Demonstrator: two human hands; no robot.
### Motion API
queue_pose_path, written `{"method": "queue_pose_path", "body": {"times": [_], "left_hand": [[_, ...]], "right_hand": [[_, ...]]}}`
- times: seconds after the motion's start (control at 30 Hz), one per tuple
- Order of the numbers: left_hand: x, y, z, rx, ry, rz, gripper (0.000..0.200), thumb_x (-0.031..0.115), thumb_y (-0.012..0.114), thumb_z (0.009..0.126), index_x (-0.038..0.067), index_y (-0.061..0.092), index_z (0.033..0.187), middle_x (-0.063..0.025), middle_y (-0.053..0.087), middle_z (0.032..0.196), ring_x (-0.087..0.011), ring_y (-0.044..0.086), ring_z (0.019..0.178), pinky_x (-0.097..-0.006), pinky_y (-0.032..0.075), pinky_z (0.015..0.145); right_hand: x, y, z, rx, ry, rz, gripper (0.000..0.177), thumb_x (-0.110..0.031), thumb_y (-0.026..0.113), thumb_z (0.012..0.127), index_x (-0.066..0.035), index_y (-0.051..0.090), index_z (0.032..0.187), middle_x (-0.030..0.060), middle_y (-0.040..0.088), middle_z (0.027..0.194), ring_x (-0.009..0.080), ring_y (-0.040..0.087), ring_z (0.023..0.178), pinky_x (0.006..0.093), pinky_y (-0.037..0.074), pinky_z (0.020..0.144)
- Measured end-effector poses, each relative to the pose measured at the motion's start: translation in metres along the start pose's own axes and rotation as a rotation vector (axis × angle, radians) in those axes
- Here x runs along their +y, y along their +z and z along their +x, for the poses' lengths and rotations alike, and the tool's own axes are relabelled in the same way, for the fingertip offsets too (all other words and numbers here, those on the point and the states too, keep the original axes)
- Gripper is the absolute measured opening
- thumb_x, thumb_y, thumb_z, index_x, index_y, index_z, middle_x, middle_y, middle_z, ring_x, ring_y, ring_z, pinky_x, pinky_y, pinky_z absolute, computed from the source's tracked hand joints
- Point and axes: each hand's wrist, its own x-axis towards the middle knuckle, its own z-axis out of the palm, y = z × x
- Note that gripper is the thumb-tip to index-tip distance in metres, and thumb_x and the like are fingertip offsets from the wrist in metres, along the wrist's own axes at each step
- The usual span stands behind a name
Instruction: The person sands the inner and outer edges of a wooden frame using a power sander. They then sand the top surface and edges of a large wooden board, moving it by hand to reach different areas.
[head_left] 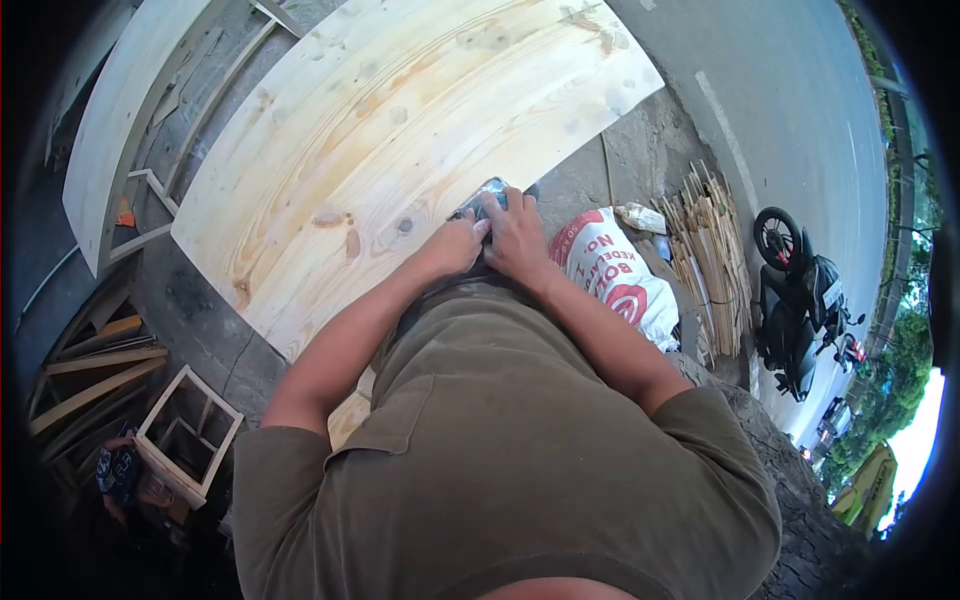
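Note:
A large pale wooden panel [400,130] with brown knots and grain lies in front of me. At its near edge, close to my waist, both hands are on a small blue and silver object [492,188], whose kind I cannot tell. My right hand [516,236] curls its fingers over the top and right side of it. Closed against its near left side is my left hand [458,245], thumb by the right hand's fingers. Pale dust coats the fingers of both hands. The object's underside is hidden.
On the right are a white and red sack [615,270], bundled wood strips [708,260] and a parked motorcycle [800,300] by the road. To the left stand another panel [125,130] and a small wooden frame [188,437], with a person [120,470] beside it.

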Motion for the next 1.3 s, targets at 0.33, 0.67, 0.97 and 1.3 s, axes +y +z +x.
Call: {"method": "queue_pose_path", "body": {"times": [0.33,0.67,0.97,1.3], "left_hand": [[0.119,-0.092,0.192,-0.107,0.136,0.015,0.061,0.043,0.032,0.118,-0.005,0.069,0.107,-0.0216,0.075,0.090,-0.0390,0.072,0.088,-0.0495,0.054,0.087],[0.237,-0.139,0.390,-0.161,0.124,-0.041,0.071,0.050,0.033,0.116,-0.004,0.077,0.107,-0.0193,0.079,0.101,-0.0325,0.072,0.093,-0.0443,0.053,0.092],[0.324,-0.137,0.493,-0.224,0.140,0.179,0.078,0.061,0.029,0.113,0.002,0.080,0.121,-0.0196,0.080,0.105,-0.0330,0.072,0.104,-0.0453,0.053,0.096],[0.239,-0.122,0.351,-0.330,0.125,0.141,0.076,0.061,0.035,0.112,-0.002,0.077,0.115,-0.0210,0.079,0.102,-0.0345,0.076,0.094,-0.0461,0.055,0.093]], "right_hand": [[0.148,-0.051,0.127,0.232,0.101,-0.106,0.056,-0.026,0.081,0.079,-0.010,0.068,0.131,0.0231,0.061,0.114,0.0420,0.062,0.097,0.0521,0.055,0.079],[0.323,-0.126,0.241,0.270,0.142,-0.171,0.066,-0.036,0.087,0.070,-0.012,0.070,0.130,0.0207,0.061,0.111,0.0398,0.064,0.100,0.0499,0.059,0.075],[0.414,-0.177,0.270,0.231,0.305,-0.248,0.062,-0.039,0.084,0.077,-0.014,0.067,0.131,0.0224,0.061,0.117,0.0462,0.065,0.108,0.0557,0.060,0.087],[0.298,-0.138,0.185,0.105,0.207,-0.102,0.064,-0.030,0.084,0.078,-0.012,0.064,0.137,0.0210,0.058,0.117,0.0403,0.061,0.104,0.0525,0.058,0.080]]}}
